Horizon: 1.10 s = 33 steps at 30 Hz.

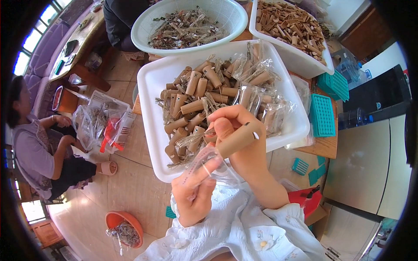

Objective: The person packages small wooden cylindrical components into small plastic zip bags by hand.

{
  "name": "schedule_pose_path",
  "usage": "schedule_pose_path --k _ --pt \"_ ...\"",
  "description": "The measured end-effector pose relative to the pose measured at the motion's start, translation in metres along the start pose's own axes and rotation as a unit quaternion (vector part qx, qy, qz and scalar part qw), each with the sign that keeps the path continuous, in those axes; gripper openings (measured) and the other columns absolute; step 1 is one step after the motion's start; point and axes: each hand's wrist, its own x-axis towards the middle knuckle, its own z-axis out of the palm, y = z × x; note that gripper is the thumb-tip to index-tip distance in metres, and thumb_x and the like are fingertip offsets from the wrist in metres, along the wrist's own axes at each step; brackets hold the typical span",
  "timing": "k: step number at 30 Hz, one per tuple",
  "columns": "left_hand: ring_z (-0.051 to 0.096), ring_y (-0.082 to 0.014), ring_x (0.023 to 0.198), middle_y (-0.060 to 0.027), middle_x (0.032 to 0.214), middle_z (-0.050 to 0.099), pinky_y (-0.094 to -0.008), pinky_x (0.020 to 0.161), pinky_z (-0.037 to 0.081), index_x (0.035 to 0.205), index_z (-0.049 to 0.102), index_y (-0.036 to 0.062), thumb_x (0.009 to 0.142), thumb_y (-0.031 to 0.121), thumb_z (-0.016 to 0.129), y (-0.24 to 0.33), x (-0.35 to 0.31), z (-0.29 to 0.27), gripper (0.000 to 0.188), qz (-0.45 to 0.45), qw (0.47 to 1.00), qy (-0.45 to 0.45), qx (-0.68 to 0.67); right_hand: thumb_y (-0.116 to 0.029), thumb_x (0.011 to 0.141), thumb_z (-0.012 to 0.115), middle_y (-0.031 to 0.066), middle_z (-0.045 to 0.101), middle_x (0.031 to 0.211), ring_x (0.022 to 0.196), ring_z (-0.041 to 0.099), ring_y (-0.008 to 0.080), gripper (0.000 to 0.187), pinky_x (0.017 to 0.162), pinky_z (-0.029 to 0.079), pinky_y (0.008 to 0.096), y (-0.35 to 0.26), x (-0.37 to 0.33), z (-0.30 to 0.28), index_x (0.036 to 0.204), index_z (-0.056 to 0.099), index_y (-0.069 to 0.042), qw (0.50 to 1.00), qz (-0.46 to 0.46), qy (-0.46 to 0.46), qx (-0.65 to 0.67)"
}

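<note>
My right hand (244,143) is closed round a brown cardboard-like tube (237,140), with strands of pale twine (187,140) by its fingertips. The tube lies tilted, and a small white spot shows near its upper end. In my left hand (193,198) is a clear plastic bag (213,167), its film spread over the thumb and fingers; the bag's mouth is close to the lower end of the tube. Beneath both hands sits a white tray (150,126) heaped with similar brown tubes (191,107) trailing twine. Several bagged tubes (248,93) lie along its right side.
Behind the tray stand a pale green basket (138,31) of stringed small parts and a white bin (287,51) of brown pieces. Teal racks (322,115) flank the tray at right. At left a person (39,139) sits beside a white crate (126,126); an orange bucket (135,217) stands on the floor.
</note>
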Motion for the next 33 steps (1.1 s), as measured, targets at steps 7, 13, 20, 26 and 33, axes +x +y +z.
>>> schedule_pose_path --k 7,13,20,26,33 --pt "0.042 -0.0044 0.045 -0.0252 0.107 0.052 -0.0166 0.040 0.031 0.102 0.056 -0.0067 0.084 0.015 0.051 -0.006 0.008 -0.009 0.029 0.092 0.986 0.104 -0.088 -0.016 0.082 0.058 0.0006 0.057 0.073 0.062 0.051 0.0037 0.020 0.052 0.039 0.0158 -0.004 0.012 -0.009 0.096 0.055 -0.002 0.996 -0.063 0.051 -0.024" --pt "0.030 0.0027 0.038 -0.0264 0.116 0.047 -0.0136 0.033 0.021 0.110 0.048 -0.0117 0.087 0.017 0.047 -0.008 0.024 -0.013 0.037 0.130 0.982 0.106 -0.087 -0.016 0.084 0.054 0.0030 0.058 0.077 0.060 0.054 0.0073 0.017 0.052 0.042 0.0185 0.005 0.025 -0.027 0.096 0.054 -0.003 0.991 -0.066 0.079 0.090" --pt "0.054 -0.0199 0.101 -0.0255 0.126 0.037 -0.0201 0.056 0.043 0.102 0.062 0.0069 0.069 -0.012 0.047 0.001 0.042 -0.008 0.040 0.140 0.943 0.183 0.240 -0.018 0.084 0.055 0.0036 0.056 0.079 0.068 0.058 0.0117 0.019 0.066 0.051 0.0269 0.001 0.023 -0.035 0.092 0.053 -0.001 0.961 -0.087 0.069 0.254" --pt "0.060 -0.0250 0.086 -0.0232 0.126 0.039 -0.0240 0.060 0.045 0.091 0.065 0.0092 0.066 -0.006 0.059 0.009 0.031 -0.003 0.030 0.121 0.970 -0.205 0.057 -0.019 0.083 0.055 0.0061 0.055 0.082 0.069 0.058 0.0119 0.021 0.063 0.052 0.0241 -0.028 -0.012 -0.018 0.095 0.050 -0.002 0.956 -0.032 0.017 0.290" --pt "0.060 -0.0235 0.072 -0.0166 0.115 0.050 -0.0264 0.056 0.046 0.090 0.063 0.0089 0.063 -0.003 0.062 0.009 0.018 0.004 0.029 0.164 0.956 -0.239 0.051 -0.014 0.083 0.056 0.0089 0.058 0.083 0.068 0.058 0.0126 0.018 0.060 0.050 0.0223 -0.031 -0.025 -0.016 0.094 0.054 0.000 0.974 -0.183 0.047 0.124"
